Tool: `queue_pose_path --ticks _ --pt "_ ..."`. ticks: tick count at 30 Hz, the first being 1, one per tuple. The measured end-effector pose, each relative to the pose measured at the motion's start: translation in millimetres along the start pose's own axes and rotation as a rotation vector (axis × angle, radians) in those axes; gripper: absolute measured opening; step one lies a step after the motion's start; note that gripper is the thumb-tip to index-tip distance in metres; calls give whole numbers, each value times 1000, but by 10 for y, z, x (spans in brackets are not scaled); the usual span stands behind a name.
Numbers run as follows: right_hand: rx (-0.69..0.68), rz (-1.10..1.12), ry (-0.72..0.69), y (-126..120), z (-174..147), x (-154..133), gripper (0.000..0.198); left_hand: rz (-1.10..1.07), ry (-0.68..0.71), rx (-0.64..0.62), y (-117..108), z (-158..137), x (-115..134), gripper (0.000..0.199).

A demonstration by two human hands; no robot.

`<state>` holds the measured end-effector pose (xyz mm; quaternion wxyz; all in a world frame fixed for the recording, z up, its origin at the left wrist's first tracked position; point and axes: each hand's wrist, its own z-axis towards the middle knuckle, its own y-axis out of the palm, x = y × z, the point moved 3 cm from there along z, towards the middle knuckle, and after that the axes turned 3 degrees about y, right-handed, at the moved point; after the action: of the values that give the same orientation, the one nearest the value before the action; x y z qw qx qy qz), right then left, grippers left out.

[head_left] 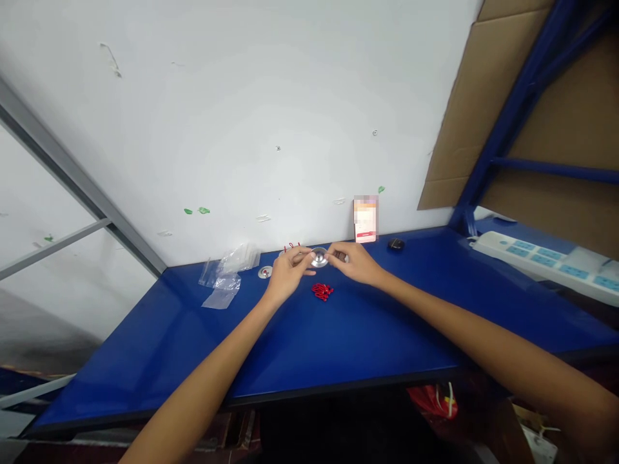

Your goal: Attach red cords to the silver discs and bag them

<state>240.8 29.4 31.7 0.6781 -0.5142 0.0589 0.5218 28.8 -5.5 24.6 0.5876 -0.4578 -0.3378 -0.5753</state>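
Between my two hands is a small shiny metal cymbal (319, 259) with a domed middle, held just over the blue table. My left hand (290, 274) pinches its left rim with closed fingers. On the opposite rim, the thumb and fingers of my right hand (355, 261) are closed too. A second small cymbal (264, 272) with red at its centre lies beside my left hand. Closer to me sits a small heap of red cord loops (322, 292). More red cord ends (291, 245) stick up behind my left hand, which partly hides what they belong to.
Clear plastic bags (227, 274) lie at the table's (309, 354) back left. A phone (366, 219) with a lit screen leans on the white wall, near a small black object (395, 245). A white power strip (546, 261) is at the right.
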Motion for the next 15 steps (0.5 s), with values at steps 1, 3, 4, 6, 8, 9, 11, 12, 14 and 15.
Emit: queue_pose_path --ticks 1,3,4,6,8,9,11,12,14,15 --pt "-24 30 64 -47 30 70 31 46 5 4 -28 8 24 40" --pt "-139 46 192 -149 79 261 32 163 26 30 -108 33 49 35" --pt "-191 3 247 -205 95 371 32 215 33 46 -154 48 48 32" --pt "-215 -147 317 -320 110 583 29 290 30 73 -245 83 23 26" --pt "-252 -263 322 -375 107 734 29 378 33 101 -344 124 1 24" --pt "-263 -298 304 -384 104 777 33 456 49 113 -402 146 5 23" --pt "-279 -331 268 -380 96 814 43 681 91 106 -541 194 45 23" --pt "-284 -331 263 -377 93 817 49 815 99 78 -624 219 72 23" --pt "-285 -319 283 -382 89 816 55 1013 17 -28 -820 268 104 26" --pt "-282 -315 297 -391 88 815 57 1091 -20 -21 -939 289 126 29"
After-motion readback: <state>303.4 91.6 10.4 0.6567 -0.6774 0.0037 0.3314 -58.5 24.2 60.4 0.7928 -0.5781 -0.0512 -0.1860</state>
